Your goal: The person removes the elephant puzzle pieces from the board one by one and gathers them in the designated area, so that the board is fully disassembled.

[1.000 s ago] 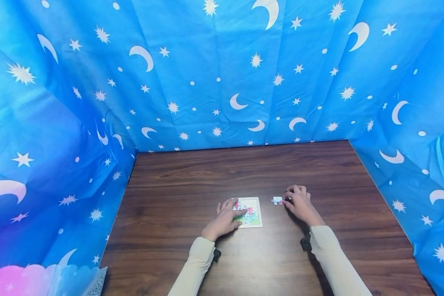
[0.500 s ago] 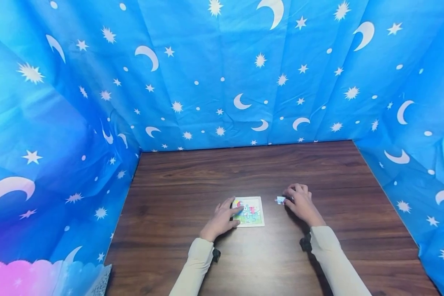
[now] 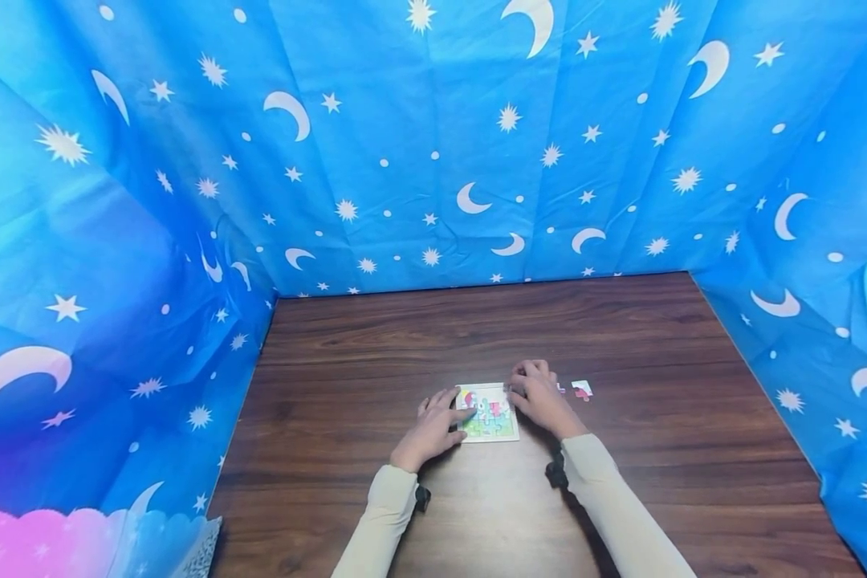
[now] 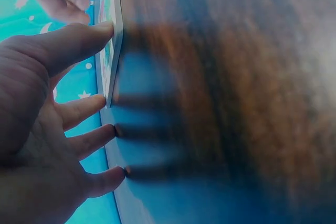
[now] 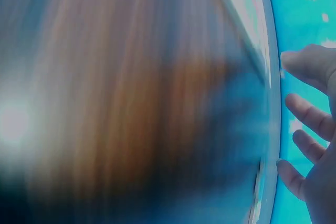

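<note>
The puzzle (image 3: 490, 424) lay flat on the brown table (image 3: 376, 345), between the two hands. The left hand (image 3: 431, 425) was relaxed, its fingers spread and touching the puzzle at the left side. The right hand (image 3: 544, 401) was at the upper right corner; whether it pinched something, I could not tell. Farther right lay one loose piece (image 3: 582, 390).

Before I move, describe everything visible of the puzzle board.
The puzzle board is thin, square and pale-rimmed, lying flat on the table, partly filled with colourful interlocking pieces; its far right corner looks unfilled. The left hand touches its left side; whether the right hand, near its right side, touches it is unclear.
</note>
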Motion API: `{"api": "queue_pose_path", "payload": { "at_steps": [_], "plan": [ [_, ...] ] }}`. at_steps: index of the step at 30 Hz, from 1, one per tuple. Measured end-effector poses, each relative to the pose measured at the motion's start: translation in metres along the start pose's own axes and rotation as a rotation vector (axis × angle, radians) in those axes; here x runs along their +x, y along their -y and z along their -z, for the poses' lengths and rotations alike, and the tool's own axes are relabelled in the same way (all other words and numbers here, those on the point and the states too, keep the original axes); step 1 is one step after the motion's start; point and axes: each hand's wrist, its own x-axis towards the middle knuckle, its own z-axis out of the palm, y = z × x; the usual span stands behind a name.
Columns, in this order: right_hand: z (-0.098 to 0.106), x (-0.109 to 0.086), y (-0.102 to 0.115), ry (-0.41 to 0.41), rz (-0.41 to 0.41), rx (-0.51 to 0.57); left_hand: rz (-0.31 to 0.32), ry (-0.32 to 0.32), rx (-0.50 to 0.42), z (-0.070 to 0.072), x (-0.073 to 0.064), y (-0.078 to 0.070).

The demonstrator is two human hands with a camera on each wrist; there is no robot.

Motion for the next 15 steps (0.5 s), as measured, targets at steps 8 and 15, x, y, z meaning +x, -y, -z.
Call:
{"api": "queue_pose_path", "payload": {
  "at_steps": [8,15],
  "plan": [
    [-0.026,0.015,0.019,0.061,0.099,-0.016,-0.008,0.022,0.017,0.005,0.001,-0.001],
    [-0.036,0.018,0.029,0.082,0.128,-0.003,-0.02,0.015,0.034,0.007,0.001,0.0]
  ]
}}
